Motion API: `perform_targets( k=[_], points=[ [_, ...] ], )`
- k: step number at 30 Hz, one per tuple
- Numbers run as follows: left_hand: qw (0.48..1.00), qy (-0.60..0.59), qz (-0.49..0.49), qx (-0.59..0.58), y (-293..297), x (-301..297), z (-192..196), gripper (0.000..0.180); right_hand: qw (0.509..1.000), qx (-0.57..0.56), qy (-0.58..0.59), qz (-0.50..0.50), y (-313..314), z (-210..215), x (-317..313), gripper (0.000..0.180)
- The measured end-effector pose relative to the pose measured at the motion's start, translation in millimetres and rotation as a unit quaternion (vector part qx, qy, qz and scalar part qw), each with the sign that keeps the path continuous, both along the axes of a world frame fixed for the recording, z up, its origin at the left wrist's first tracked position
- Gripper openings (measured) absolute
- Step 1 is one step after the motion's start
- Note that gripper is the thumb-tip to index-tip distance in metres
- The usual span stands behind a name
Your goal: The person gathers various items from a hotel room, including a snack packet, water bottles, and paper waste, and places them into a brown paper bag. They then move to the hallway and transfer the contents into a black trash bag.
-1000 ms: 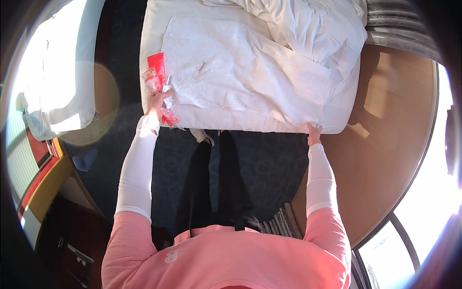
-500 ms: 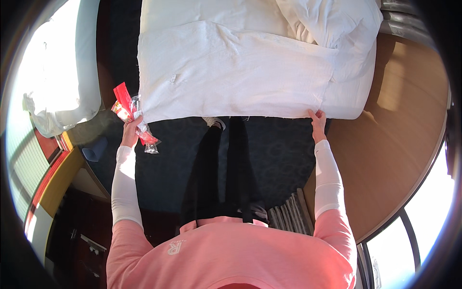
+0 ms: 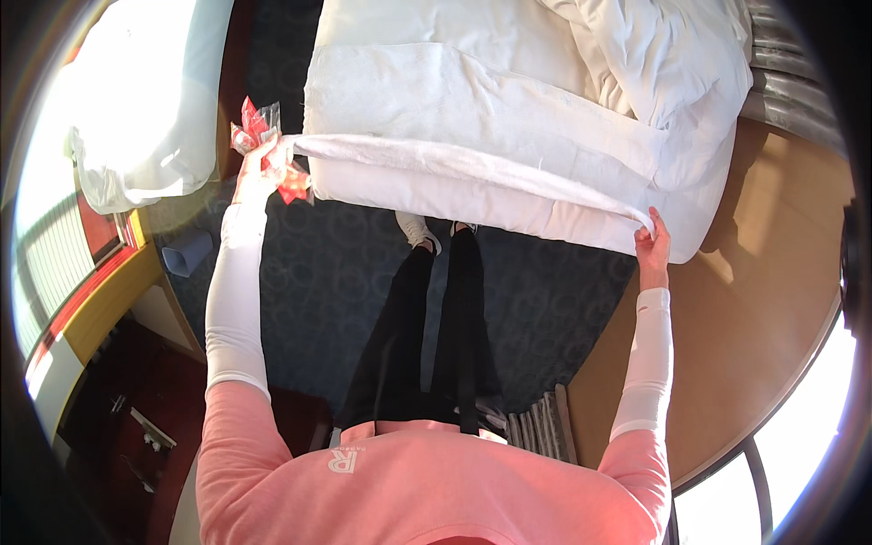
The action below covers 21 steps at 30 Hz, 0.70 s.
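A white towel-like cloth (image 3: 391,86) lies across the near end of a white-covered bed (image 3: 436,198). Its near edge is raised off the mattress in a taut, slightly sagging strip between my two hands. My left hand (image 3: 257,173) is closed on the cloth's left corner and also holds crumpled red and clear plastic wrappers (image 3: 292,186). At the cloth's right corner, my right hand (image 3: 652,250) pinches the edge, close to the bed's near right corner. A rumpled white duvet (image 3: 672,54) is heaped farther up the bed on the right.
Another white-covered bed (image 3: 154,118) stands at the far left. A blue-grey bin (image 3: 187,252) sits on the dark patterned carpet (image 3: 300,272). Brown wooden panelling (image 3: 727,336) curves along the right, with grey curtains (image 3: 790,68) at its far end.
Both hands have lifted the cloth's near edge, uncovering the bed's edge beneath. My left hand moved farther away, still holding the wrappers. The view has shifted, with the bed now farther right.
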<state>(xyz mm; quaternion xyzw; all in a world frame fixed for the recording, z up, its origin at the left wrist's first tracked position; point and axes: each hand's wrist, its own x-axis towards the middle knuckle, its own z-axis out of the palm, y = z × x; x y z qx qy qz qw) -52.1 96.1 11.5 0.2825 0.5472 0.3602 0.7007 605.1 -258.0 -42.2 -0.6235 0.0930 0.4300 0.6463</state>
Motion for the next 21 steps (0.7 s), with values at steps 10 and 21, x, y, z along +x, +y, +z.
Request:
perform_targets(
  k=[10, 21],
  points=[
    [0.986, -0.119, 0.073, -0.087, 29, 27, -39, 0.047, 0.99, -0.098, -0.058, 0.079, 51, -31, 20, 0.055],
    [0.995, 0.091, 0.015, -0.04, -2, 52, -15, 0.037, 0.808, -0.288, -0.458, 0.236, 42, -55, 32, 0.044]
  ],
)
